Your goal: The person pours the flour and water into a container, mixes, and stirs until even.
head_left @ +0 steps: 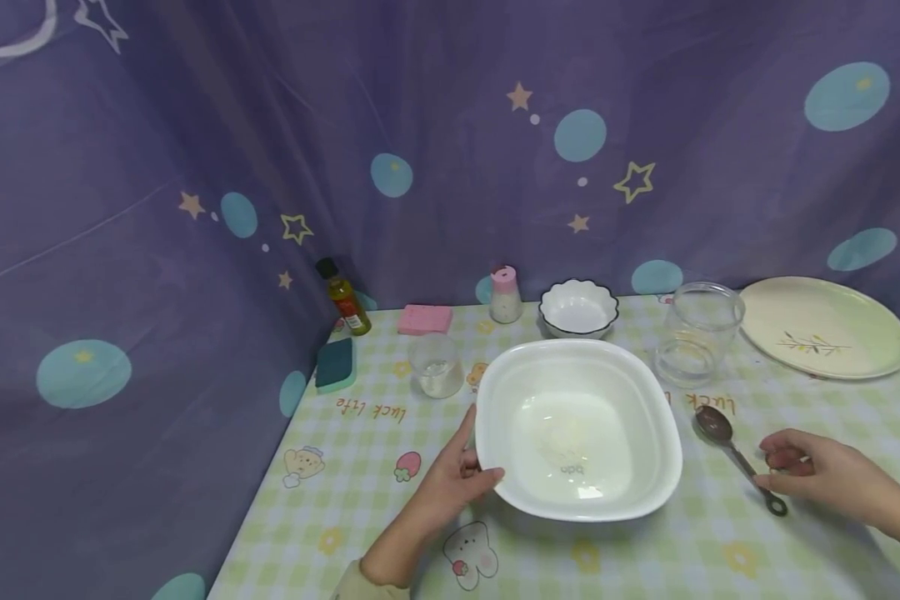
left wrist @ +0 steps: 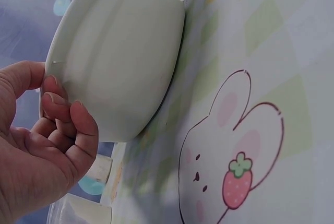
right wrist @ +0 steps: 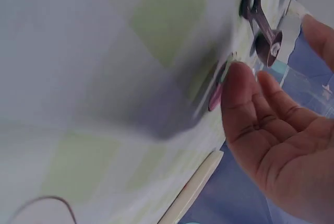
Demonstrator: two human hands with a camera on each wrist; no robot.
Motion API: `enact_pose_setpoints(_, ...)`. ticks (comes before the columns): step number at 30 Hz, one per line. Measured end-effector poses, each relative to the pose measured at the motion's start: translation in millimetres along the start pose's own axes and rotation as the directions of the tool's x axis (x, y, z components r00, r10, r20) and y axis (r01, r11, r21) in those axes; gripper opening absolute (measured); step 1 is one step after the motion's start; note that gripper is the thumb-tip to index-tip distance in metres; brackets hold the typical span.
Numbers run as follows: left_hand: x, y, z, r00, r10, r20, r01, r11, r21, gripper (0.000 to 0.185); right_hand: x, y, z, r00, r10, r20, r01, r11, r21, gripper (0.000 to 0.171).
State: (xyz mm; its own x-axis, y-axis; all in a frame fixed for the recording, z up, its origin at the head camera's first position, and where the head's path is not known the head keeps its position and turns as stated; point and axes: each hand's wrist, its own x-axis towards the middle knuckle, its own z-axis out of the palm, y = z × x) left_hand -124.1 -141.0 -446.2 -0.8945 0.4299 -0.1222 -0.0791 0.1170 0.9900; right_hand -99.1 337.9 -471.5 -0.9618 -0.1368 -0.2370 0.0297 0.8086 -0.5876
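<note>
Head view: the left hand (head_left: 446,479) grips the left rim of a white bowl (head_left: 645,442) mid-tabletop (head_left: 382,525); a spoon (head_left: 735,450) lies right. Left wrist: fingers (left wrist: 83,127) curl beneath the rim. Right wrist: the right hand (right wrist: 284,145), thumb apart, holds nothing near the spoon.

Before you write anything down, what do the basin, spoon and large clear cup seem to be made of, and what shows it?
Basin: glossy white, likely plastic or ceramic; bright reflections show inside.
Spoon: dark and shiny, perhaps plastic or coated metal; its bowl catches highlights.
Large clear cup: smooth, probably plastic, possibly glass; its walls are see-through.
</note>
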Motion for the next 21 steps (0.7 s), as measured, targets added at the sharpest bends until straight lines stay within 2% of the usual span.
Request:
enact_pose_setpoints(8,-0.2,0.0,-1.1,1.0,0.008,0.015,-0.008,1.0,-0.01,0.094,0.7,0.6,10.2,0.999,0.034,0.038,-0.032,0.998,-0.058,0.043)
enact_pose_setpoints(13,-0.6,-0.6,-0.9,1.0,0.016,0.013,-0.016,1.0,-0.005,0.095,-0.8,1.2,15.4,0.999,-0.018,0.039,0.021,0.996,-0.087,0.028)
enact_pose_setpoints(17,-0.4,-1.6,-0.7,1.0,0.015,0.011,-0.015,1.0,-0.004,0.095,-3.9,-1.2,16.9,0.997,-0.065,0.037,0.068,0.993,-0.092,0.025)
enact_pose_setpoints(21,-0.3,-1.5,-0.6,1.0,0.013,0.013,-0.013,1.0,-0.005,0.095,-4.4,-5.8,17.4,0.998,-0.049,0.025,0.052,0.991,-0.123,0.023)
